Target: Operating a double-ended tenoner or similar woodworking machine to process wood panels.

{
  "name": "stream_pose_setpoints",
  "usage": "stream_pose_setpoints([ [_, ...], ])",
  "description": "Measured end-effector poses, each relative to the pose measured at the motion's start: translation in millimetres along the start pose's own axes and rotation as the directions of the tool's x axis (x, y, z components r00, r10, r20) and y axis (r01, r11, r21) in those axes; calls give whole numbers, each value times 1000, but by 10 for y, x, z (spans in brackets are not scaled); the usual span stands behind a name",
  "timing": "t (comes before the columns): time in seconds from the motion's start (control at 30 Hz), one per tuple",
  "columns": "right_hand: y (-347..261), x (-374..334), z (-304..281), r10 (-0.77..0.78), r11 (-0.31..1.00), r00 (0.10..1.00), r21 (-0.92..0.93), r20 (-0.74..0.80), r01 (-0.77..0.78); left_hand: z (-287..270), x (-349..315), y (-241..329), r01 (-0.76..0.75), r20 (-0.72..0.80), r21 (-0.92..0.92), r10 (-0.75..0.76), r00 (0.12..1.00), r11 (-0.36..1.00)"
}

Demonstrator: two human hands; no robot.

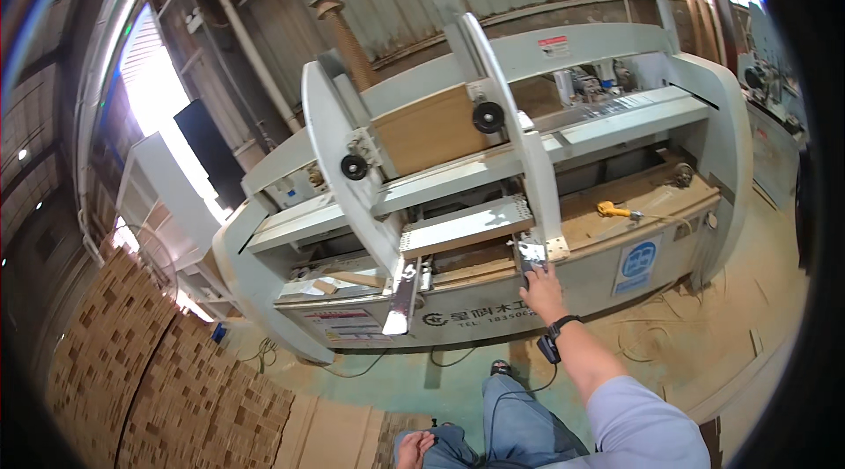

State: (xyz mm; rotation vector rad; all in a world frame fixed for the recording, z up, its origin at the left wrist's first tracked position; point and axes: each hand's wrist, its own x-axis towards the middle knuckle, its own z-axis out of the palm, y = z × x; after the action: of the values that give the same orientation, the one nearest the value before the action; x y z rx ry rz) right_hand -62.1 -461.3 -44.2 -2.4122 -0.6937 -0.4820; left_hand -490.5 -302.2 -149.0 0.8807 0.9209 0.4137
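- Head view: my right hand (pixel 543 290) reaches out to the front of the pale grey machine (pixel 722 143), fingers closed on a small dark object (pixel 531 265) by the foot of the right guide rail (pixel 519 130) — I cannot make out what it is.
- My left hand (pixel 414 449) rests low at my knee, cut off by the edge; I cannot tell if it is open or closed.
- A blue square label (pixel 639 262) sits on the front panel right of my hand; a red-and-white sticker (pixel 554 46) is on the upper beam.
- A brown board (pixel 429 128) stands between the two rails.
- Rough stacked cardboard (pixel 150 381) lies at lower left; a yellow tool (pixel 613 210) lies on the bed.
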Motion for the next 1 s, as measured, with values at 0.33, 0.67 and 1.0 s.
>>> stream_pose_setpoints([
  [0.33, -14, -656, -199, 285, 864, 945, 469, -158, -183, -20, 452, 5, 20, 148, 234, -56, 987, 972],
  [0.67, 419, -2005, -1170, 610, 46, 673, 829, 419, -558, 459, 1238, -66, 218, 397, 413, -390, 831, 884],
  [1.0, 953, -3430, -1727, 777, -376, 353, 834, 521, -403, 3513, -105, -709, -273, 748, 632, -479, 460, 725],
])
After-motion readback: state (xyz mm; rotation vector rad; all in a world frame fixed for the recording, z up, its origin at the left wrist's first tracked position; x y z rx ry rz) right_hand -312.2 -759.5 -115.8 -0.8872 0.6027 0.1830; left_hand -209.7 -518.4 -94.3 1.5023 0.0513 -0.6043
